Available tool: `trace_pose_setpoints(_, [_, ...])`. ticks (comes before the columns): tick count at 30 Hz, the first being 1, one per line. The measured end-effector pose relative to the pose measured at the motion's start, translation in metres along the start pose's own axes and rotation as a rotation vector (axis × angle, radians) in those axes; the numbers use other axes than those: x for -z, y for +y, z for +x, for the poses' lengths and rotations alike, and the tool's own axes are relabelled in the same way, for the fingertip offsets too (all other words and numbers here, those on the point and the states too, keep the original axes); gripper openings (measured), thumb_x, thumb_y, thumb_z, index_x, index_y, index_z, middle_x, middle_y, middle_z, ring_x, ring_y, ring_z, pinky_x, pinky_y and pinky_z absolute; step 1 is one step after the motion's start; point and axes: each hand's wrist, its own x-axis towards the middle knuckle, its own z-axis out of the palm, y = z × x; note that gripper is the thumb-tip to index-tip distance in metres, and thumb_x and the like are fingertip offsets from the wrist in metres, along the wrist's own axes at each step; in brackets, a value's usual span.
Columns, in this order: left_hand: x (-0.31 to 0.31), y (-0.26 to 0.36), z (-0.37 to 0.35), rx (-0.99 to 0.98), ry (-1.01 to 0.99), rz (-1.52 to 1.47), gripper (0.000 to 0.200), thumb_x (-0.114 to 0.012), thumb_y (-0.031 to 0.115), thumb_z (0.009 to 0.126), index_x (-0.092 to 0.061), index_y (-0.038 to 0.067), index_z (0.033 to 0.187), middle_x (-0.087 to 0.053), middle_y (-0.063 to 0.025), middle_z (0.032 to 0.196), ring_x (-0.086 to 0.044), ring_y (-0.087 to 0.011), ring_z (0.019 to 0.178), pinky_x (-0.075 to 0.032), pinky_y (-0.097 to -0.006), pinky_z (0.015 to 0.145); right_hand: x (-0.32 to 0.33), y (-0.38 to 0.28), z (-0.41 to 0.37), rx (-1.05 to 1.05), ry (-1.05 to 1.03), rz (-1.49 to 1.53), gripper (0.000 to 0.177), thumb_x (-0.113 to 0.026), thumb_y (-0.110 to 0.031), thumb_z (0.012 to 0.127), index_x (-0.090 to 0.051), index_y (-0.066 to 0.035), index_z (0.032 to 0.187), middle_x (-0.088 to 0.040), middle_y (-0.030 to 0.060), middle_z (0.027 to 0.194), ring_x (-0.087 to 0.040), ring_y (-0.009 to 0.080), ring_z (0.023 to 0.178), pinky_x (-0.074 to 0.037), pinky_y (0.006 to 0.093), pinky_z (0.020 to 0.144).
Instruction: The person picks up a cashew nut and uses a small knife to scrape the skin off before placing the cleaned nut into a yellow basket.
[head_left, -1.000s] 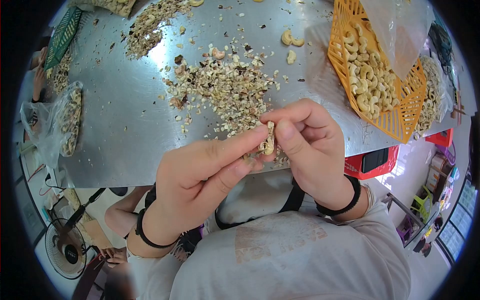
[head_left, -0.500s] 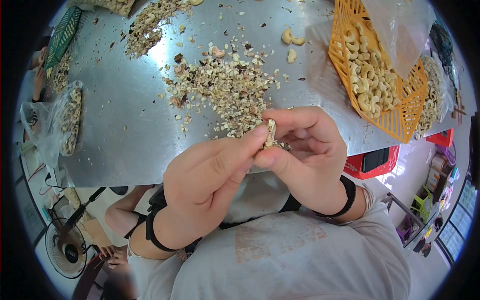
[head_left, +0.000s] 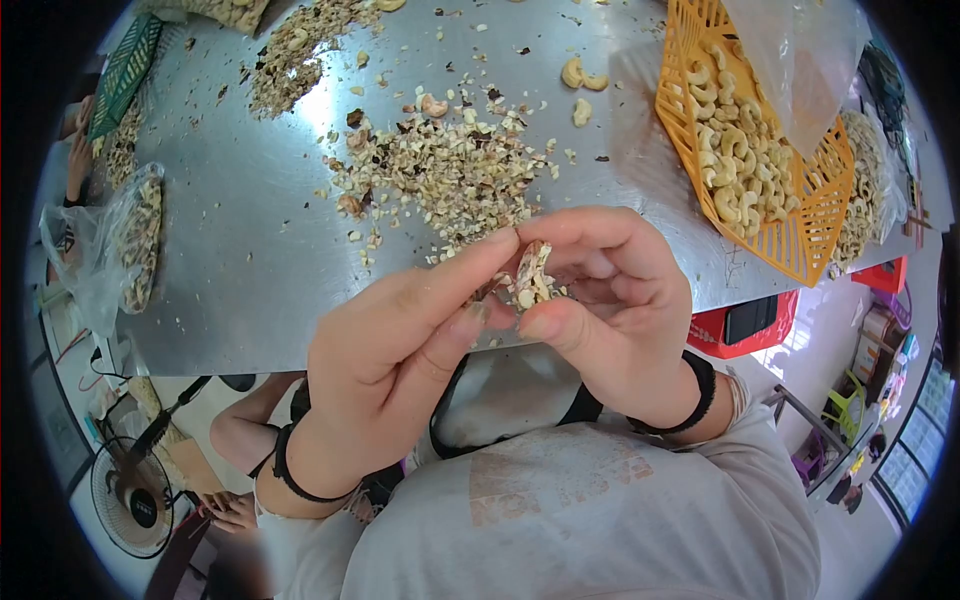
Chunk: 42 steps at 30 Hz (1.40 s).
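Observation:
Between my two hands, over the table's near edge, is a curved cashew piece (head_left: 532, 275) with speckled brown skin on it. My right hand (head_left: 620, 290) curls round it, thumb below and index finger above. My left hand (head_left: 400, 350) is beside it, its thumb and fingertips close to the nut's left side; whether they hold anything is hidden. Just beyond my fingers lies a pile of small nut and skin fragments (head_left: 440, 170) on the metal table (head_left: 240, 270). Several pale cashews (head_left: 740, 160) fill an orange basket (head_left: 690, 150) at the right.
Loose cashews (head_left: 583, 75) lie near the back. A second crumb heap (head_left: 290, 70) sits at the back left. Plastic bags (head_left: 140, 240) and a green basket (head_left: 125, 75) are at the left, near another person's hand (head_left: 80, 155). A fan (head_left: 132, 495) stands lower left.
My left hand has shifted left and its fingertips have parted from the nut. The cashew piece now shows more of its curved side in my right hand.

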Motion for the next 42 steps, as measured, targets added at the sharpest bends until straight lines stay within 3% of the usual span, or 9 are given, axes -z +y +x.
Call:
trace_pose_setpoints(4, [0.002, 0.000, 0.000, 0.023, -0.047, 0.017, 0.037, -0.045, 0.000, 0.077, -0.041, 0.000, 0.114, -0.054, -0.0134, 0.097, -0.056, -0.0194, 0.080, -0.042, -0.0228, 0.068, 0.000, -0.001, 0.000, -0.018, 0.007, 0.042, 0.034, -0.060, -0.002, 0.070, -0.044, 0.002, 0.100, -0.052, 0.0085, 0.093, -0.052, 0.0149, 0.088, -0.042, 0.0250, 0.077])
trace_pose_setpoints(7, [0.001, 0.000, -0.001, 0.021, -0.038, 0.010, 0.036, -0.045, 0.008, 0.080, -0.040, -0.002, 0.114, -0.054, -0.0041, 0.078, -0.042, -0.0047, 0.057, -0.034, -0.0164, 0.051, 0.000, -0.002, 0.000, 0.010, -0.027, 0.038, 0.034, -0.060, -0.002, 0.070, -0.044, 0.003, 0.100, -0.053, 0.0092, 0.094, -0.052, 0.0151, 0.088, -0.043, 0.0251, 0.076])
trace_pose_setpoints(10, [0.002, 0.001, 0.000, 0.040, -0.046, 0.013, 0.038, -0.047, 0.008, 0.079, -0.040, -0.002, 0.114, -0.055, -0.0042, 0.077, -0.042, -0.0047, 0.057, -0.034, -0.0166, 0.051, -0.002, -0.003, -0.001, -0.063, 0.025, 0.066, 0.032, -0.059, -0.001, 0.071, -0.045, 0.004, 0.099, -0.053, 0.0107, 0.095, -0.053, 0.0157, 0.089, -0.043, 0.0256, 0.076])
trace_pose_setpoints(12, [0.005, -0.001, 0.001, -0.052, -0.073, 0.100, 0.039, -0.049, 0.000, 0.075, -0.042, 0.001, 0.113, -0.056, -0.0131, 0.094, -0.057, -0.0202, 0.075, -0.043, -0.0238, 0.064, -0.002, 0.001, -0.001, 0.023, -0.021, 0.102, 0.030, -0.058, 0.000, 0.071, -0.045, 0.005, 0.098, -0.053, 0.0120, 0.095, -0.053, 0.0158, 0.088, -0.043, 0.0263, 0.077])
trace_pose_setpoints(18, [0.002, -0.007, 0.001, -0.235, -0.012, 0.274, 0.035, -0.051, -0.001, 0.074, -0.048, 0.001, 0.108, -0.058, -0.0122, 0.087, -0.057, -0.0189, 0.068, -0.043, -0.0230, 0.060, -0.006, 0.008, -0.004, 0.146, 0.006, 0.058, 0.029, -0.057, 0.001, 0.072, -0.044, 0.005, 0.097, -0.053, 0.0120, 0.095, -0.052, 0.0153, 0.089, -0.043, 0.0261, 0.077])
trace_pose_setpoints(22, [0.003, -0.003, -0.001, -0.128, -0.005, 0.154, 0.036, -0.050, -0.002, 0.074, -0.046, 0.001, 0.110, -0.057, -0.0128, 0.091, -0.057, -0.0176, 0.071, -0.043, -0.0222, 0.062, -0.003, 0.002, 0.000, 0.036, -0.003, 0.082, 0.029, -0.058, -0.001, 0.072, -0.044, 0.005, 0.097, -0.052, 0.0114, 0.095, -0.052, 0.0152, 0.089, -0.043, 0.0250, 0.077])
trace_pose_setpoints(30, [0.003, -0.004, 0.003, -0.055, -0.055, -0.094, 0.039, -0.053, 0.008, 0.075, -0.044, -0.001, 0.112, -0.057, -0.0076, 0.089, -0.041, -0.0015, 0.052, -0.033, -0.0148, 0.046, 0.001, -0.001, -0.002, -0.059, -0.044, 0.126, 0.031, -0.060, 0.000, 0.070, -0.047, 0.004, 0.097, -0.053, 0.0098, 0.094, -0.052, 0.0151, 0.089, -0.042, 0.0240, 0.076])
trace_pose_setpoints(33, [0.008, -0.002, 0.005, -0.091, -0.113, -0.056, 0.039, -0.050, -0.004, 0.073, -0.045, 0.001, 0.111, -0.057, -0.0108, 0.092, -0.057, -0.0149, 0.069, -0.043, -0.0213, 0.063, -0.002, -0.002, -0.002, -0.045, -0.017, 0.165, 0.029, -0.061, -0.001, 0.069, -0.049, 0.004, 0.095, -0.054, 0.0098, 0.093, -0.053, 0.0144, 0.087, -0.043, 0.0240, 0.075])
trace_pose_setpoints(42, [-0.001, -0.013, 0.007, -0.414, 0.124, 0.508, 0.041, -0.056, -0.004, 0.064, -0.053, 0.006, 0.103, -0.059, -0.0076, 0.081, -0.054, -0.0173, 0.060, -0.041, -0.0233, 0.049, -0.005, 0.002, 0.001, 0.031, 0.082, 0.009, 0.025, -0.063, -0.003, 0.067, -0.052, 0.003, 0.089, -0.056, 0.0097, 0.088, -0.054, 0.0131, 0.083, -0.043, 0.0238, 0.073])
